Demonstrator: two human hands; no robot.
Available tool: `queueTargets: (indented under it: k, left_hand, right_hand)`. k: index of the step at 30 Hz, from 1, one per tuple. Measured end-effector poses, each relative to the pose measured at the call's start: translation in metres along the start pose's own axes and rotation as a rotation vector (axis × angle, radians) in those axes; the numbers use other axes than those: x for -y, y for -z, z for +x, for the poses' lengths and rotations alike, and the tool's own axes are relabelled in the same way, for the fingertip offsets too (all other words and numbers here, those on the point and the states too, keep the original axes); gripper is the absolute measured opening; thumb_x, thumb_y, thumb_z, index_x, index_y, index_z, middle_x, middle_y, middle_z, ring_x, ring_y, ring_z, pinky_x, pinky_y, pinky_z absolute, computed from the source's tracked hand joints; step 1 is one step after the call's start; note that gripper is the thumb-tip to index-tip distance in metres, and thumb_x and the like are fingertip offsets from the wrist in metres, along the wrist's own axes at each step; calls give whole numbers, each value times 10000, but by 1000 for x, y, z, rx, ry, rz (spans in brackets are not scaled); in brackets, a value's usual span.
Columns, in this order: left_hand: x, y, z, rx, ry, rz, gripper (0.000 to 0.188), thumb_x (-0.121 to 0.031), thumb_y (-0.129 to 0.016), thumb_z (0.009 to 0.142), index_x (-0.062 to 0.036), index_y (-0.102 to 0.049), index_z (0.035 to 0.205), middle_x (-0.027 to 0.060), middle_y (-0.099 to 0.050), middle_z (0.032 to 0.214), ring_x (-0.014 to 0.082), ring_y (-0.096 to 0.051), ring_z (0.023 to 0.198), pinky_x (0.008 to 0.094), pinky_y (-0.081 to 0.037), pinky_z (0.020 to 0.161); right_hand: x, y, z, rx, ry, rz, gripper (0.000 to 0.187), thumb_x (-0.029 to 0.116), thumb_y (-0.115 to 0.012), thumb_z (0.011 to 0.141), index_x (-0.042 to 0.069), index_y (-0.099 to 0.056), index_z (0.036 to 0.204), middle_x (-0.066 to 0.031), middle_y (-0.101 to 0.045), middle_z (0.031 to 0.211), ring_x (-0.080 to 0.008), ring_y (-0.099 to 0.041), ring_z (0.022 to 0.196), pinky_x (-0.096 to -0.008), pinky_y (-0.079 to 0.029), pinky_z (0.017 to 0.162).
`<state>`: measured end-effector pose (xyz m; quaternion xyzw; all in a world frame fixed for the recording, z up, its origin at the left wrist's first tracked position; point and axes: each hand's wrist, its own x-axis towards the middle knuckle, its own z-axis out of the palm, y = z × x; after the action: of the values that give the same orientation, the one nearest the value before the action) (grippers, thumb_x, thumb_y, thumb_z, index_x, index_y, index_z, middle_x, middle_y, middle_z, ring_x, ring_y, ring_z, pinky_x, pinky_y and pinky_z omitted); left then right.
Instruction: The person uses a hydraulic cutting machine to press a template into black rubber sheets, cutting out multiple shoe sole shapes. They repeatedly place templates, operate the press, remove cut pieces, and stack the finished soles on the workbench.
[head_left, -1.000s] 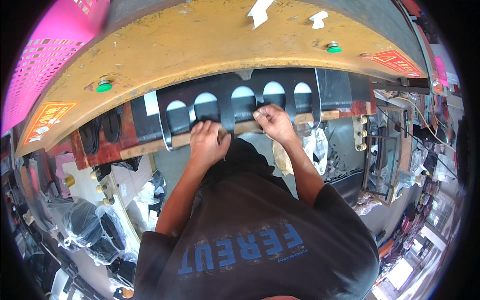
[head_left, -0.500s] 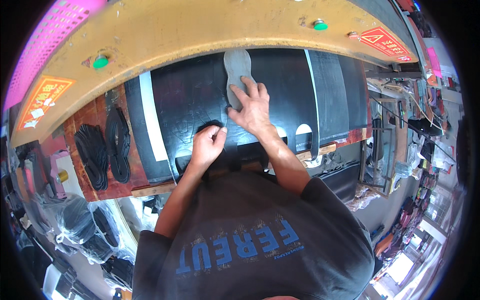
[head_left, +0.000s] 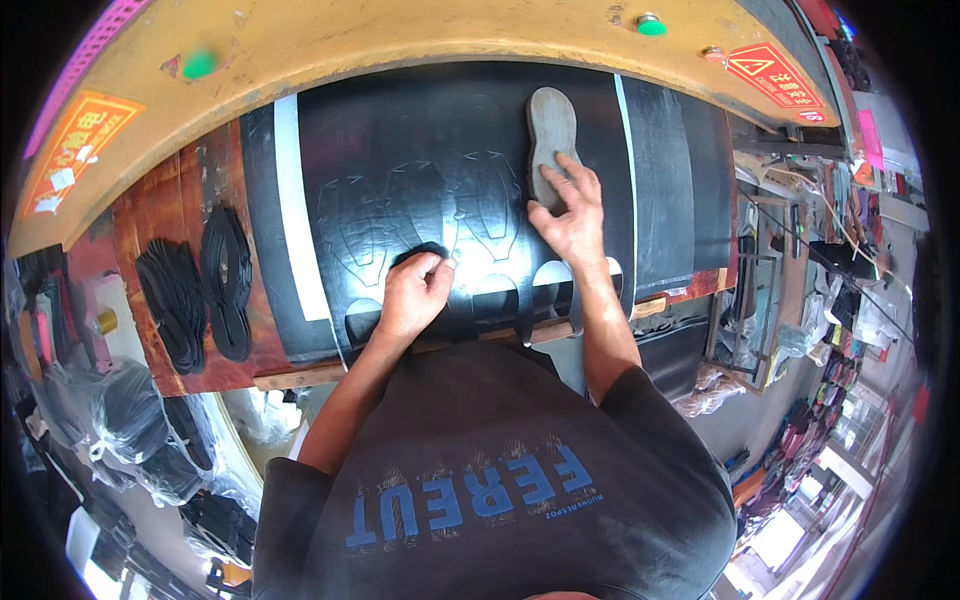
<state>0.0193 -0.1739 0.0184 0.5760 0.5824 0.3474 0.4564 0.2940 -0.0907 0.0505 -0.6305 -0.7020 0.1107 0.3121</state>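
Observation:
A black sheet (head_left: 400, 120) lies across the work table under a yellow machine beam. Sole-shaped outlines show on its left and middle part, and rounded cutouts run along its near edge. My right hand (head_left: 575, 215) grips the near end of a grey sole-shaped cutting die (head_left: 553, 120), which lies on the sheet toward the right; thumb and fingers are on opposite sides of it. Near the front edge of the sheet, left of centre, my left hand (head_left: 415, 293) is closed with thumb against fingers. A dark bit shows behind its knuckles, and what it holds is hidden.
The yellow beam (head_left: 400, 35) with green buttons spans the far side. Two stacks of black sole-shaped pieces (head_left: 170, 300) lie on the reddish-brown board at left. White strips (head_left: 292, 200) flank the sheet. Plastic-wrapped bundles (head_left: 135, 410) stand at lower left, and a metal frame (head_left: 755, 310) at right.
My right hand has moved the cutting die to the right across the sheet, baring the outlines in the middle. My left hand stays closed in nearly the same spot.

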Motion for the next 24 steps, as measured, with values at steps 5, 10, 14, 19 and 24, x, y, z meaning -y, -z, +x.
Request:
queueTargets:
  k: [5,10,14,19,24]
  left_hand:
    - [1,3,22,0,33,-3,291,-147,-769,989,4,-625,785,121,-599,699,224,-568,578,377,-476,585]
    - [-13,13,77,-29,84,62,301,-160,-753,1003,4,-627,785,124,-608,699,221,-581,583,377,-484,590]
    - [-30,18,102,-134,-213,126,187,-167,-746,1008,-7,-723,914,127,-663,781,235,-637,641,379,-509,616]
    - [-36,9,112,91,-325,348,143,-196,-727,972,-60,-766,960,131,-757,934,368,-731,866,472,-590,804]
    - [-33,-7,143,78,-565,666,108,-245,-759,887,-143,-783,913,15,-751,914,269,-631,988,441,-475,893]
  right_hand:
    - [-7,-24,13,3,-46,-138,530,239,-840,702,152,-828,1224,-127,-612,1526,-501,-517,1375,-578,-475,1152]
    - [-14,-41,68,-35,-5,-125,560,257,-832,709,159,-816,1261,-147,-593,1554,-515,-516,1381,-581,-455,1162]
    - [-22,-28,107,-45,-71,-42,615,419,-855,831,125,-759,1363,-226,-551,1603,-506,-449,1501,-599,-371,1239]
    - [-27,39,130,-275,-168,342,630,226,-817,947,-22,-614,1490,-299,-602,1507,-443,-586,1402,-487,-446,1202]
    - [-14,66,174,-418,-33,186,630,146,-709,1006,-81,-503,1557,-336,-537,1573,-437,-526,1487,-456,-394,1244]
